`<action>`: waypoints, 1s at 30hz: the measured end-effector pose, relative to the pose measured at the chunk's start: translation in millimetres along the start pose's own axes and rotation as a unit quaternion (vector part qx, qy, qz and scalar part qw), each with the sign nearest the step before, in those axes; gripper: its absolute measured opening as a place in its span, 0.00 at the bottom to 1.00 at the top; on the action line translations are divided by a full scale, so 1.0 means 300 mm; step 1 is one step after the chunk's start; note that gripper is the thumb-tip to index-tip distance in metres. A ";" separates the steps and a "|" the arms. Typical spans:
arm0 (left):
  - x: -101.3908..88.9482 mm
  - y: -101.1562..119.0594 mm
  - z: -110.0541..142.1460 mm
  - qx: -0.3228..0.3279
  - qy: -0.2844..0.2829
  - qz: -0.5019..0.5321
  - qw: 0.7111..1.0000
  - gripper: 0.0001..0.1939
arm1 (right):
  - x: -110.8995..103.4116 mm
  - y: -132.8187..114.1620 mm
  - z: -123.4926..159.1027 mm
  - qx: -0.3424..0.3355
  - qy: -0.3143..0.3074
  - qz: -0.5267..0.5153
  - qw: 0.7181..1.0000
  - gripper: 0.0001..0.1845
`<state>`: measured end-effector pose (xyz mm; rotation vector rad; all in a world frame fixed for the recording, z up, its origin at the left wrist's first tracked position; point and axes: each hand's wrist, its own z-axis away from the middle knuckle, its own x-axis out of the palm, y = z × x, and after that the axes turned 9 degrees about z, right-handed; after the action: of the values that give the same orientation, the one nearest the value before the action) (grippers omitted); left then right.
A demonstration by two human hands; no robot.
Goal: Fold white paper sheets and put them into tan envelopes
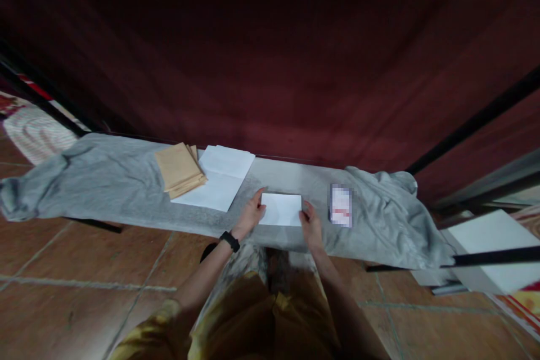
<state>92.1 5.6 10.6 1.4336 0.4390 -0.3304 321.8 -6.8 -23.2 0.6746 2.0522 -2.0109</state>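
A small white rectangle of paper (280,209), apparently folded, is held level between my two hands above the grey cloth. My left hand (252,212) grips its left edge, thumb on top, with a black band on that wrist. At the opposite edge, my right hand (311,225) pinches the paper with fingers curled behind it. Left of my hands lie larger white sheets (228,174) with a crease across them. A stack of brown envelopes (179,169) rests partly on those sheets. The undersides of my fingers are hidden.
The grey cloth (118,180) covers a long narrow surface and is rumpled at both ends. A phone-shaped item with a blurred face (341,206) lies to the right. Behind hangs a dark red curtain (287,79) between black bars. A white box (498,247) stands at far right.
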 end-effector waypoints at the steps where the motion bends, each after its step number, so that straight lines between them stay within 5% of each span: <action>1: 0.000 0.004 -0.008 -0.001 0.002 -0.042 0.999 0.35 | 0.004 0.007 0.003 -0.027 -0.001 0.046 0.999 0.25; 5: 0.031 0.012 -0.001 0.015 0.039 -0.139 0.989 0.31 | 0.022 0.010 0.018 -0.095 0.014 0.198 0.975 0.23; 10: 0.109 -0.002 0.049 0.143 0.105 -0.215 0.960 0.30 | 0.050 -0.025 0.023 -0.180 0.022 0.302 0.936 0.24; 16: 0.213 -0.013 0.080 0.182 -0.007 -0.335 0.924 0.28 | 0.139 -0.072 0.037 -0.269 -0.080 0.322 0.904 0.26; 30: 0.124 -0.050 0.104 0.142 0.037 -0.357 0.923 0.31 | 0.082 0.023 0.018 -0.263 -0.037 0.436 0.860 0.29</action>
<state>120.5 -25.4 -17.9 1.5286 1.0101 -0.9602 302.5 -7.7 -40.6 1.0989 1.6490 -0.9058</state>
